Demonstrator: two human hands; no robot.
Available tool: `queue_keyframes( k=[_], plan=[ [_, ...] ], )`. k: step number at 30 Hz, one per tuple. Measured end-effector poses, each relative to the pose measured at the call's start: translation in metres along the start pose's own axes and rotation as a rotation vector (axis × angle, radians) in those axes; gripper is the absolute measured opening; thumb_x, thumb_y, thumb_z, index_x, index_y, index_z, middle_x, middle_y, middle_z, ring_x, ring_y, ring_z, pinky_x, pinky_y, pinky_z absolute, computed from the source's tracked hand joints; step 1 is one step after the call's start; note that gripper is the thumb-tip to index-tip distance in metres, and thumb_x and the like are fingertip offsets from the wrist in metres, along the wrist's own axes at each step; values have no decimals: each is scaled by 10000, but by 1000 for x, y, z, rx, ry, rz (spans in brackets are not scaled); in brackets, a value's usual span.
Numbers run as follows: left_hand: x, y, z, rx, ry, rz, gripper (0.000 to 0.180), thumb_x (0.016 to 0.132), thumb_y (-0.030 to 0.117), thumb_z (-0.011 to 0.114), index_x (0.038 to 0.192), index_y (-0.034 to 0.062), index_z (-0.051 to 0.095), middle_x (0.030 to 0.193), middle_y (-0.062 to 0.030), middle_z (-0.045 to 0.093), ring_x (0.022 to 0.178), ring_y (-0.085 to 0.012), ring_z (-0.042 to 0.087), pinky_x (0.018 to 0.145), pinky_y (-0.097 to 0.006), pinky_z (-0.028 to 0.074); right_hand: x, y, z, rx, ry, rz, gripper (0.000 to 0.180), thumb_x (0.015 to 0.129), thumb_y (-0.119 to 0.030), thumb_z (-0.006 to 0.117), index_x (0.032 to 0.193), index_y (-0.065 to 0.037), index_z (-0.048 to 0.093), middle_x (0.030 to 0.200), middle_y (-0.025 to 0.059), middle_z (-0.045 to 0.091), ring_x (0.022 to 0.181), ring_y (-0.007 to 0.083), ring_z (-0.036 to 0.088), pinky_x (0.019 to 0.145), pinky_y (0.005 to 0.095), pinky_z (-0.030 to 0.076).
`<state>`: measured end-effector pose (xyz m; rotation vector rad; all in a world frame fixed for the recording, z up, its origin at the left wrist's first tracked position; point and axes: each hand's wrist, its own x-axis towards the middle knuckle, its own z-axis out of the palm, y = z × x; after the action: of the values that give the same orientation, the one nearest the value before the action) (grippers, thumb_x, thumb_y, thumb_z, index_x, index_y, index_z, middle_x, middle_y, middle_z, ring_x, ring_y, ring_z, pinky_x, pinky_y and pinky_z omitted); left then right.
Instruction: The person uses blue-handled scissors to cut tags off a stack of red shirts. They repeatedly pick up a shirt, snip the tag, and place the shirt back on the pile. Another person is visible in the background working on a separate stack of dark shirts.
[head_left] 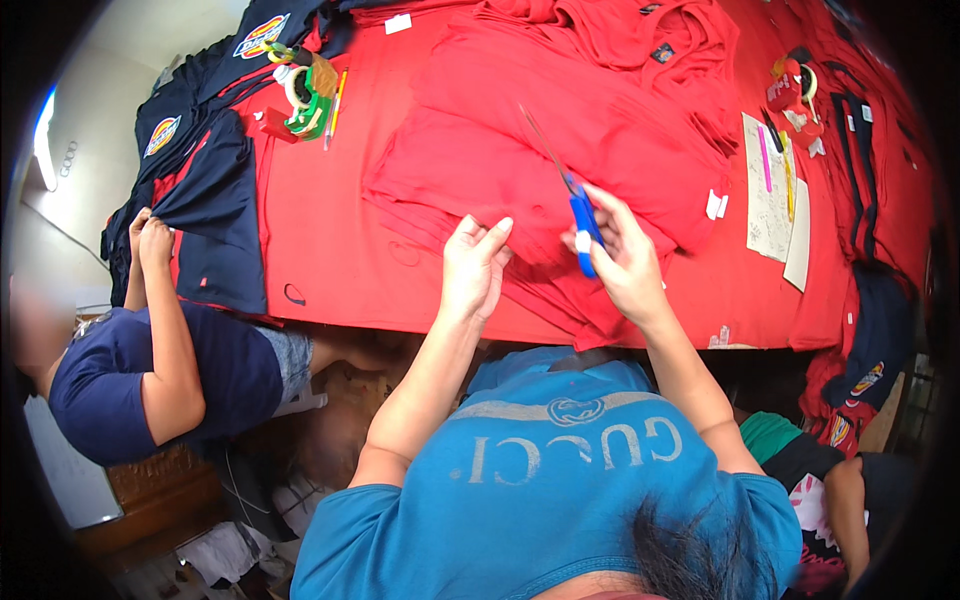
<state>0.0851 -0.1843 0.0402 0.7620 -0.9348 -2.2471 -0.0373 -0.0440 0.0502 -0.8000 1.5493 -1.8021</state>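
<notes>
The right hand (625, 255) is wrapped round the blue handles of the scissors (580, 215), a little right of the frame's centre. Their long axis runs on a slant: handles low by the palm, thin blades reaching up and left over the red shirt (520, 180) toward the upper middle of the frame. The blades look nearly together, though they are too thin to be sure of.

The left hand (475, 262) sits just left of the scissors, fingers pinched together on a fold of the same red shirt, at its lower edge near the table's near rim. So the cloth lies straight ahead of and above both hands, spreading up into the frame, and the pinched spot is just beside the scissor handles, a small gap between the two hands. The left hand is the nearer one to the fold; the blades point past it, up and away over the shirt's body.

More red shirts are heaped at the upper right. The red table (320, 220) carries a tape dispenser (305, 100) at upper left and paper sheets (768, 190) at right. At the left edge another person's hands (150, 235) grip a navy shirt (215, 210).
</notes>
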Motion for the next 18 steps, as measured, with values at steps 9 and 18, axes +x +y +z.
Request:
queue_keyframes(
  k=[9, 18],
  plan=[
    [-6, 6, 8, 233, 23, 52, 221, 887, 29, 622, 802, 120, 438, 697, 65, 486, 630, -7, 436, 604, -206, 394, 48, 21, 33, 49, -90, -17, 495, 859, -49, 613, 1317, -17, 426, 953, 45, 565, 854, 108, 577, 783, 241, 471],
    [-5, 5, -4, 242, -131, 34, 200, 897, 59, 610, 806, 144, 454, 669, 100, 408, 622, -2, 406, 634, -216, 407, 39, 12, 30, 22, -5, -27, 483, 869, -58, 624, 1305, -4, 423, 885, 44, 566, 792, 103, 583, 729, 222, 481]
  ],
)
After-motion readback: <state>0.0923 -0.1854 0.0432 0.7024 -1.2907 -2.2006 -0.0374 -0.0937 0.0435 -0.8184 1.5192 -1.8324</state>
